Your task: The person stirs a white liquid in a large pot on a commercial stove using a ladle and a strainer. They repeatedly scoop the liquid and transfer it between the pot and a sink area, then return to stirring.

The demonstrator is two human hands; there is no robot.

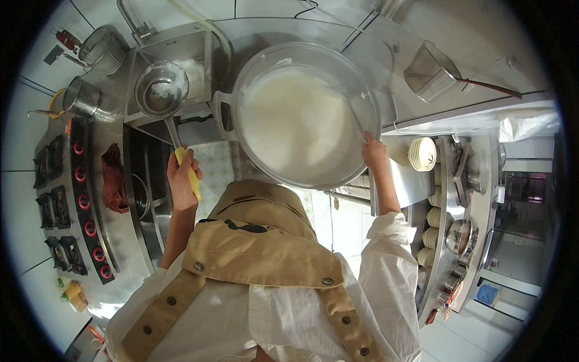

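Observation:
My left hand (183, 176) is closed around the yellow handle of a round metal ladle or strainer (160, 92). White foam clings inside its bowl, which hangs over the edge of the steel sink (209, 68). Before me stands a large round pot (225, 102), its side handle towards the sink, full of cloudy off-white liquid (294, 117). At the pot's right rim, my right hand (375, 151) grips a thin long-handled utensil (353, 111). The utensil's far end is sunk in the liquid and hidden.
On the left are gas burners (58, 206) with red-ringed knobs and a reddish-brown cloth (115, 181). A mesh strainer basket (429, 72) lies on the right counter. Stacked bowls (422, 154) stand near my right arm, with shelves of dishes beyond. A faucet (141, 31) rises behind the sink.

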